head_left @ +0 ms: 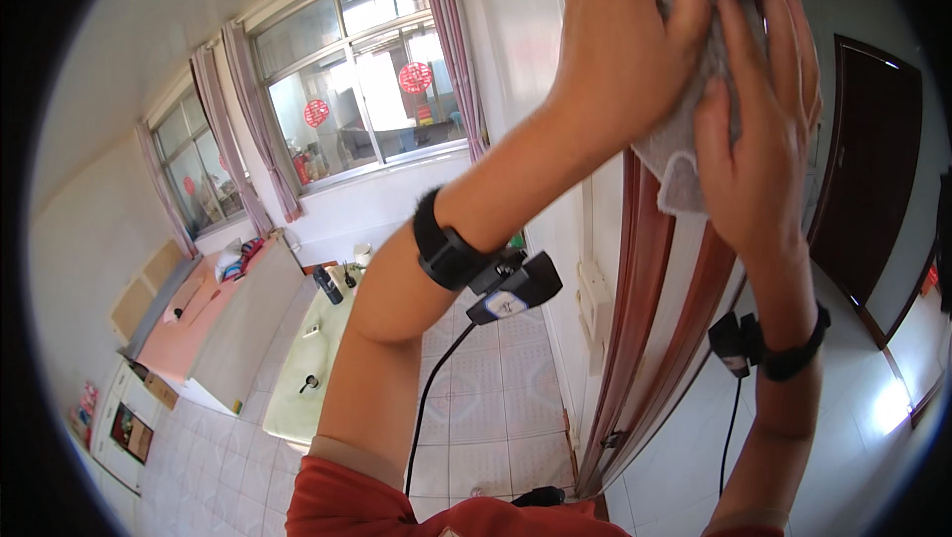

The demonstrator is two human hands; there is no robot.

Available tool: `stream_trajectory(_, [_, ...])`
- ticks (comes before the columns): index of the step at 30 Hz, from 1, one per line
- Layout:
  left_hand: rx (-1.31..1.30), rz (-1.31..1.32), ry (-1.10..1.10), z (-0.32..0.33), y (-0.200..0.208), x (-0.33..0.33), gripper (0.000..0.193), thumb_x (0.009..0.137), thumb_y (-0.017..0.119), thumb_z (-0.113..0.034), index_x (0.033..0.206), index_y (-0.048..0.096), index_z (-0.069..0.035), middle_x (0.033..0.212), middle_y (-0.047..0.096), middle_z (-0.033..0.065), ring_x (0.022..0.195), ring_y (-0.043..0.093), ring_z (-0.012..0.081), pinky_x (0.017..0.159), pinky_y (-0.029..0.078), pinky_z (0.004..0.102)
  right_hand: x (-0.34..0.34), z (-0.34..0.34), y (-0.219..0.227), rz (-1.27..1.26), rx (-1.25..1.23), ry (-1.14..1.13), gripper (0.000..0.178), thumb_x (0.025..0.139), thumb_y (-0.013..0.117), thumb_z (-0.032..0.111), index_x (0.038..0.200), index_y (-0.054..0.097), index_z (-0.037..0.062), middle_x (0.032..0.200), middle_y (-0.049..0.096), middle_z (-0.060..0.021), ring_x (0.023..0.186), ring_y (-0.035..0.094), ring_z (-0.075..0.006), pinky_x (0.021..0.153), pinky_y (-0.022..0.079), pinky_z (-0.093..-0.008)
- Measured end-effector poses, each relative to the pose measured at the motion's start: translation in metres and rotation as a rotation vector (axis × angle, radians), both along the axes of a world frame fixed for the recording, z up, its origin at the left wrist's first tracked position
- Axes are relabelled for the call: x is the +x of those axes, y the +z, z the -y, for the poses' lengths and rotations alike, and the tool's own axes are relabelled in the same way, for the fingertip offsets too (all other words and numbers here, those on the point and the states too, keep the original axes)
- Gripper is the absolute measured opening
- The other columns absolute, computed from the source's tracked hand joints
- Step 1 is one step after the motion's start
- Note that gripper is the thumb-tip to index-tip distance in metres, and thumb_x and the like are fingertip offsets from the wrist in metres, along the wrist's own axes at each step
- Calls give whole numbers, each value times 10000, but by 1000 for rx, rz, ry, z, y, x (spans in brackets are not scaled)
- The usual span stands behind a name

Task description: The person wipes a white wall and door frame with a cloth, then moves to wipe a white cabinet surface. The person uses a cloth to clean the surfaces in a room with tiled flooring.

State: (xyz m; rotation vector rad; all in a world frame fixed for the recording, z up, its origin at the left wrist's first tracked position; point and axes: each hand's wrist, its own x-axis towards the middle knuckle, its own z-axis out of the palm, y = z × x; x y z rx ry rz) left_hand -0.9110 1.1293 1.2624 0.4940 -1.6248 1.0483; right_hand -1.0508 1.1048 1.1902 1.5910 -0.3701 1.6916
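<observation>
Both my arms are raised to the upper right, where a grey plush cloth (682, 185) lies against the upper part of a brown wooden door frame (645, 279). My left hand (625, 41) presses on the cloth from the left, thumb on it; its fingertips run out of the top of the view. From the right, my right hand (759, 135) grips the same cloth, its fingers bent round it and its thumb toward the left hand. The cloth hides the stretch of frame under it. One lower corner of it hangs loose.
A pale-covered table (297, 378) with a dark bottle (327, 286) stands at lower left. Beyond it is a bed with a pink cover (203, 314) below curtained windows (347, 81). At far right is a dark brown door (865, 170). Cables hang from black bands on my arms.
</observation>
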Motion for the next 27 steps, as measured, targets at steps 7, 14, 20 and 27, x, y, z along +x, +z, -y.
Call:
stream_trajectory(7, [-143, 54, -198, 28, 105, 3, 485, 910, 523, -176, 1306, 407, 79, 1288, 475, 328, 1217, 456, 465, 1061, 347, 488, 13, 9, 85, 121, -143, 17, 498, 882, 493, 98, 1348, 495, -78, 1469, 365, -310, 1401, 322, -440, 1158, 260, -473])
stream_trajectory(14, [-73, 139, -473, 20, 170, -6, 385, 876, 499, -162, 1202, 479, 42, 1160, 563, 285, 1112, 543, 436, 1005, 411, 463, 1, 13, 157, 122, -63, 95, 515, 887, 522, 164, 1347, 503, -67, 1453, 412, -285, 1367, 374, -423, 1151, 288, -436])
stream_trajectory(20, [-169, -28, -355, 39, 134, -10, 544, 906, 484, -178, 1354, 371, 110, 1333, 442, 330, 1271, 416, 453, 1115, 301, 469, 3, 29, 136, 169, -70, 90, 570, 900, 529, 188, 1407, 437, -56, 1483, 379, -277, 1393, 347, -401, 1167, 261, -426])
stream_trajectory(27, [4, -147, -249, 13, 59, -17, 677, 953, 447, -189, 1464, 180, 165, 1516, 237, 347, 1432, 217, 472, 1186, 201, 502, -17, 50, 93, -39, -283, -245, 499, 919, 596, 109, 1390, 470, -2, 1434, 452, -225, 1328, 443, -365, 1070, 389, -441])
